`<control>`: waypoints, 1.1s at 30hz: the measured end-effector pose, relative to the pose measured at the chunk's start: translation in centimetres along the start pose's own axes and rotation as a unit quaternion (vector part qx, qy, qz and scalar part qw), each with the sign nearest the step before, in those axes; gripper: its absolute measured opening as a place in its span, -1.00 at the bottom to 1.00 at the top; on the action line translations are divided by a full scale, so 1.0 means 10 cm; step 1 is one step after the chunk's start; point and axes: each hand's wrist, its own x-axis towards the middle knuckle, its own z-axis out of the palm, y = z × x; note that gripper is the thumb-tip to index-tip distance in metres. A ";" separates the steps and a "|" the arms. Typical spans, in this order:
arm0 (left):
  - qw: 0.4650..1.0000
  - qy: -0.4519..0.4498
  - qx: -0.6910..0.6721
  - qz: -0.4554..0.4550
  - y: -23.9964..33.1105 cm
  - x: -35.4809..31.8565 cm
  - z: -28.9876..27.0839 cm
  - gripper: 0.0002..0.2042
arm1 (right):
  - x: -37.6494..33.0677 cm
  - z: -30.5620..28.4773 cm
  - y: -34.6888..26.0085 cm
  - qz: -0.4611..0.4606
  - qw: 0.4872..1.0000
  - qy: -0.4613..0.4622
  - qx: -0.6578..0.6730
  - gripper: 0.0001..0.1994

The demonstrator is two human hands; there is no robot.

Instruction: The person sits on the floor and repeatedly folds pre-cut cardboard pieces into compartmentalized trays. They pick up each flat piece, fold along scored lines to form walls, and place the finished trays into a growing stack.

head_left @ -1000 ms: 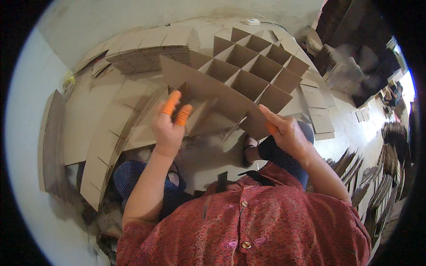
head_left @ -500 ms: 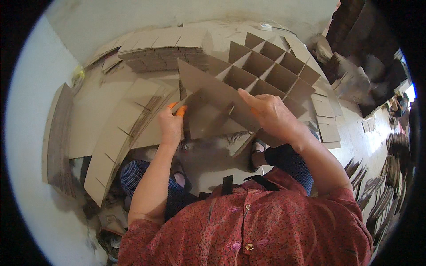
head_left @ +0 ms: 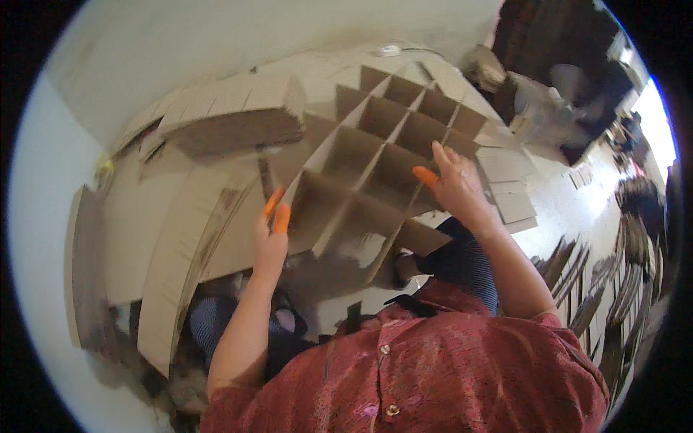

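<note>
A brown cardboard divider grid (head_left: 351, 189), made of crossed slotted strips forming several square cells, stands tilted in front of me, its near end over my lap. My left hand (head_left: 271, 242) is beside the grid's left edge, with orange covers on thumb and a finger. Those fingers are apart, with nothing visible between them. On the right side of the grid, my right hand (head_left: 462, 189) has its fingers stretched out and its orange-covered thumb spread, at the strip edges. Whether its fingertips touch the cardboard is hard to tell.
A curved-looking stack of slotted strips (head_left: 173, 252) lies at left on the table (head_left: 126, 238). Another thick stack (head_left: 231, 119) sits at the back. Further strips (head_left: 90, 267) stand by the left wall. Flat slotted pieces (head_left: 509, 187) lie right; bundles of cardboard (head_left: 606, 289) stand on the floor.
The strip both hands held has come down into line with the grid, showing more cells at the near end. My fingers have let go and spread. The whole view has shifted slightly.
</note>
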 end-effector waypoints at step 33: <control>0.928 -0.248 0.177 0.214 -0.17 -0.16 0.88 -0.69 | -0.32 1.43 2.71 0.199 0.924 -0.256 -0.202 -0.61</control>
